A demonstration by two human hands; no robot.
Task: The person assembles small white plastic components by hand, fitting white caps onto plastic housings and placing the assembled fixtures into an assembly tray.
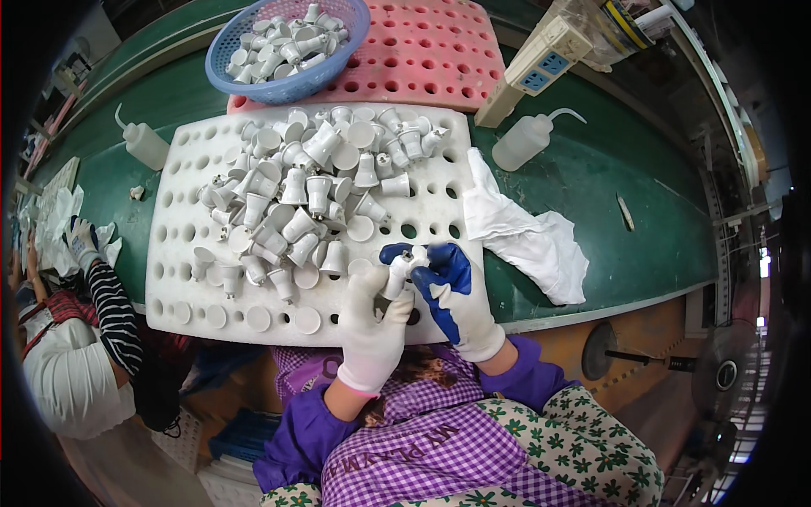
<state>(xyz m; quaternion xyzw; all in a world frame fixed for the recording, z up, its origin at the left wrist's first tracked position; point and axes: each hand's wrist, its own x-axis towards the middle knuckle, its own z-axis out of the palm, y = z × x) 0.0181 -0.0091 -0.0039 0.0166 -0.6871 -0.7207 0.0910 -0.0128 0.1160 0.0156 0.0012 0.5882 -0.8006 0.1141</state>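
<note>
"Bulb shell (399, 275) first: where do you have it?"

"From my remote seat, I see it raised over the near edge of the white foam board (169, 291), right of centre. The left hand (370, 325) and right hand (458, 300) are together, both clamped on that one shell. The gloves cover much of it, so I can't tell which end is up."

"Why two hands?"

"I'd judge it's small and smooth; one hand steadies while the other's fingers work close in. The blue coating on the right glove (456, 269) should help it grip."

"And around them?"

"I have a loose pile (291, 182) of similar shells on the board, just beyond the hands and leftward, presumably for a short reach. Round white tops (258, 318) line the near-left edge; I can't tell whether they're shells seated in holes."

"Farther out?"

"I see a blue basket (221, 63) of more shells on the far side, its wall likely stopping them rolling. A white cloth (528, 237) and a squeeze bottle (521, 144) lie right of the board, probably for easy reach."
</note>
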